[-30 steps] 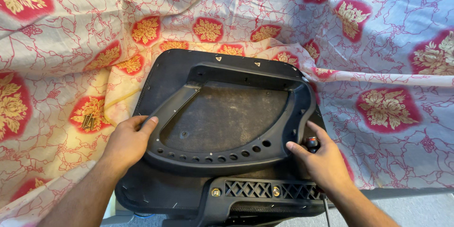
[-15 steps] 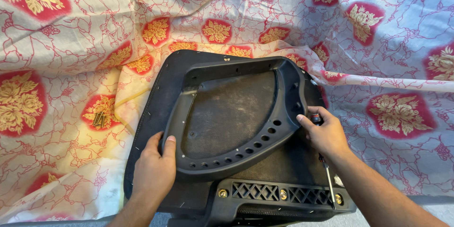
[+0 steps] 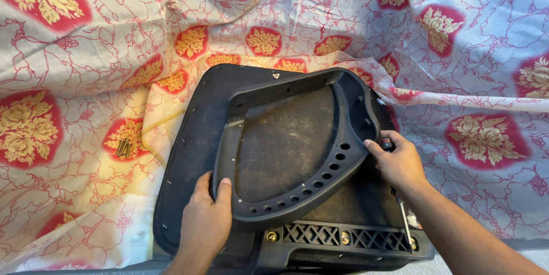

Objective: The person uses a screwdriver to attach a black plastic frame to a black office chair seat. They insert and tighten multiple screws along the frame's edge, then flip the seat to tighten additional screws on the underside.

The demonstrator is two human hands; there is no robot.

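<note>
A black chair seat lies upside down in the lower middle of the frame, its underside facing the camera, on a floral cloth of white, red and gold that fills the rest of the picture. A black plastic frame with a curved lower edge pierced by a row of round holes sits on the seat, surrounding a dusty dark panel. The left hand, at the lower middle left, grips the frame's lower left corner, with the thumb on top of the rim and the fingers curled against its outer side. The right hand, at the right centre, presses its fingers against the frame's right rim and is closed around a small tool with a red and black handle; a thin metal shaft runs down past the wrist. Along the bottom edge, a lattice bracket is fixed with brass-coloured bolts. A few small dark screws lie on the cloth at the middle left, well apart from the seat.
</note>
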